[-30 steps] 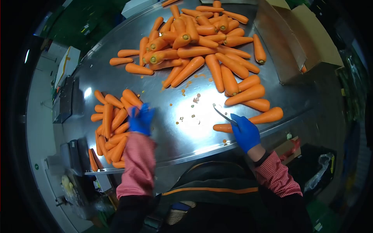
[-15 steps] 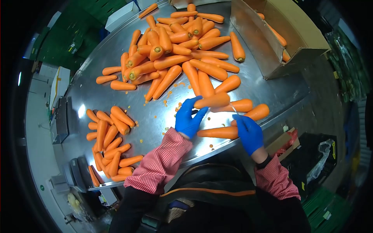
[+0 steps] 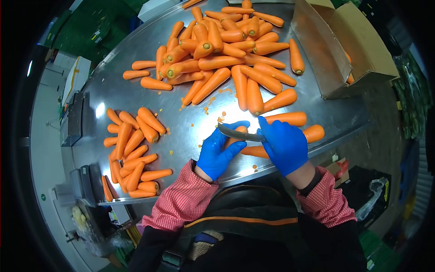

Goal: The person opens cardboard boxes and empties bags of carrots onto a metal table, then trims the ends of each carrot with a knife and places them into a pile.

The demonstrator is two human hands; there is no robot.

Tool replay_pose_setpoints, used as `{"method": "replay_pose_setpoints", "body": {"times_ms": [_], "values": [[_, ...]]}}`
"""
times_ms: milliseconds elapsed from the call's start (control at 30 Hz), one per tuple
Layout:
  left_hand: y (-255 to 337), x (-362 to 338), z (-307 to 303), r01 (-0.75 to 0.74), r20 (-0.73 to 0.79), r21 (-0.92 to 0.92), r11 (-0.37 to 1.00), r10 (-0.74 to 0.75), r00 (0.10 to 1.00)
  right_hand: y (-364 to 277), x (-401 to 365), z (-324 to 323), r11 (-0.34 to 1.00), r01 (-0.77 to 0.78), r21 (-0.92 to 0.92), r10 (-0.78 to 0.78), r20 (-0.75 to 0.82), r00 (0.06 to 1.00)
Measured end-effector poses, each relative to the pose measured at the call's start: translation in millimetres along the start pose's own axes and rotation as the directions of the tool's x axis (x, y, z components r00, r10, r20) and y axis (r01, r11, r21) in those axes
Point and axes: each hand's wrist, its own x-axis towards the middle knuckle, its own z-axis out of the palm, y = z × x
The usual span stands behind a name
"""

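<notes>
My left hand [image 3: 217,152], in a blue glove, is closed around a carrot [image 3: 230,142] that its fingers partly cover. In my gloved right hand [image 3: 286,145] is a knife with a short curved blade [image 3: 247,135]; its handle is hidden in the fist. The blade lies across the carrot near its upper end, pointing left towards my left fingers. One carrot [image 3: 254,151] lies below the knife, partly behind my right hand. Another carrot [image 3: 286,119] rests just beyond that hand, and a further carrot [image 3: 314,133] sticks out to its right.
A large carrot pile [image 3: 222,62] covers the far part of the metal table [image 3: 181,145]. A smaller carrot group [image 3: 123,140] lies at the left. Small orange trimmings are scattered between them. An open cardboard box [image 3: 321,54] with carrots stands at the far right.
My right hand has moved left and up, bringing the knife across the carrot. My left hand has drawn the carrot closer to my body. The whole view has shifted slightly.
</notes>
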Motion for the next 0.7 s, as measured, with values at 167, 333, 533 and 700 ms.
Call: {"method": "replay_pose_setpoints", "body": {"times_ms": [167, 333, 533, 700], "values": [[10.6, 2.2, -8.4, -0.007, 0.062, 0.138, 0.99, -0.002, 0.998, 48.4, -20.9, 34.3, 0.996, -0.078, -0.037, 0.079, 0.024, 0.997], [-28.1, 61.2, -24.5, 0.268, -0.081, -0.336, 0.903, -0.312, 0.947, 54.6, -46.0, 28.4, 0.846, -0.442, 0.299, 0.417, 0.146, 0.897], [-146.0, 196.7, -50.3, 0.417, -0.301, 0.46, 0.784, -0.304, 0.904, 43.4, -50.4, 21.9, 0.814, -0.532, 0.232, 0.492, 0.209, 0.845], [-143.7, 235.4, -29.9, 0.59, -0.283, 0.516, 0.621, -0.527, 0.802, 56.5, -67.8, 26.9, 0.764, -0.616, 0.195, 0.55, 0.303, 0.778]]}}
